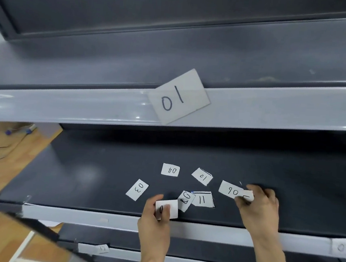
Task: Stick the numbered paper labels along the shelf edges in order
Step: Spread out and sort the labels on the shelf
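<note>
Label 01 [178,98] and label 05 [344,247] are stuck on; loose labels [170,169] litter the shelf [102,166], so most remains. Left hand [155,219] pinches a 0-label [170,207], right hand [261,207] a small label [248,195].

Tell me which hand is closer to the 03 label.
Left. The left hand, holding a label, is just right of the 03 label. The right hand, pinching a slip, is much farther right, beside the 06 label.
</note>
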